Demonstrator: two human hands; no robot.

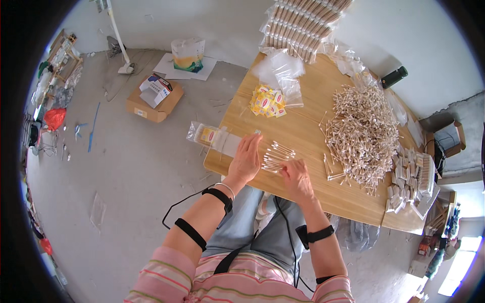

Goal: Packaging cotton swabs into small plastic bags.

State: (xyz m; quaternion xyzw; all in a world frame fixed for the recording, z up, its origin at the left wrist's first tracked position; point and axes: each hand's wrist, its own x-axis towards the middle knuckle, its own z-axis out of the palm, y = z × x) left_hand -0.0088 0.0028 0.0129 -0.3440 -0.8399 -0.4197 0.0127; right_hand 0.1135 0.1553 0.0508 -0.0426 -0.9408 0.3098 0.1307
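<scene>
Several cotton swabs [275,155] lie side by side on the wooden table [313,121] between my hands. My left hand [245,159] stands on edge at their left ends, fingers stretched out and holding nothing. My right hand [298,179] is curled at the near right end of the row, fingertips pinched on swabs there; the exact grip is partly hidden. Left of my left hand, a clear bag [194,132] with swabs and a yellow card overhangs the table's left edge. A large heap of loose swabs [361,131] covers the right side of the table.
Yellow-and-white cards [267,102] and clear plastic sleeves [287,76] lie farther back. Bundled swabs [298,30] are stacked at the far edge. Packed swab bundles [409,174] and a dark cylinder [394,77] are at right. An open cardboard box [144,108] stands on the floor.
</scene>
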